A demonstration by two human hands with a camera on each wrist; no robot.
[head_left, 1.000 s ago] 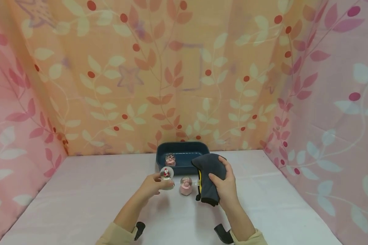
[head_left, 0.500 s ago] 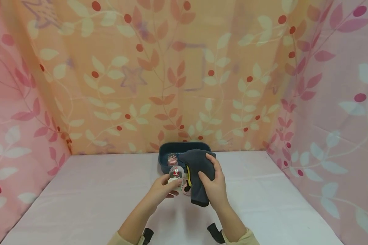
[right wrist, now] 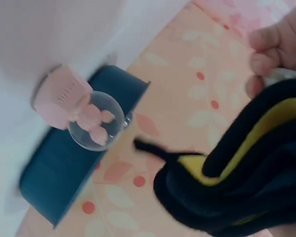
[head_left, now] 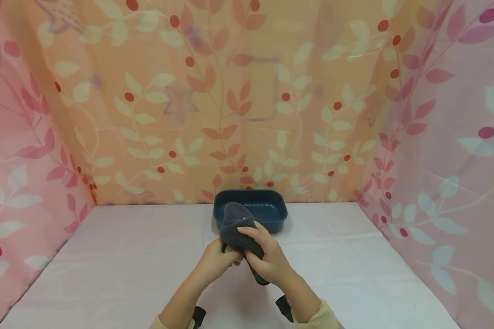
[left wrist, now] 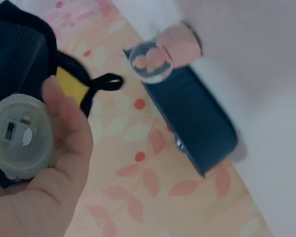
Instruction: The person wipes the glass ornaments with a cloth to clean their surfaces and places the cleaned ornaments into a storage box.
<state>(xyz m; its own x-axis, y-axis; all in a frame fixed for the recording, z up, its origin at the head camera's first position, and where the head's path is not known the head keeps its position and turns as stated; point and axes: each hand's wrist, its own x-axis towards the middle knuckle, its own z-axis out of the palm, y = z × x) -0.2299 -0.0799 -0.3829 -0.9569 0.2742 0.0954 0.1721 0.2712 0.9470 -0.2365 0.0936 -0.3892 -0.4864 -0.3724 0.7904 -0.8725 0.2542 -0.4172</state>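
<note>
My left hand (head_left: 218,259) grips a small snow globe (left wrist: 20,136), its round underside turned to the left wrist camera. A folded dark grey cloth (head_left: 235,226) with yellow lining, black edging and a hanging loop covers the globe's dome in the head view. My right hand (head_left: 271,257) holds this cloth from the right, fingers curled over it. A second snow globe (right wrist: 64,96), with a pink base and a pink figure inside, stands on the table between my hands and the dark blue box; in the head view the cloth and hands hide it.
The dark blue box (head_left: 273,226) sits at the back of the white-covered table (head_left: 148,265), against an orange leaf-patterned curtain (head_left: 247,91). Pink patterned curtains hang at the left and right sides.
My right hand has moved left and tilted the cloth, bringing it over the snow globe in my left hand. The globe's dome and the pink globes have become hidden in the head view.
</note>
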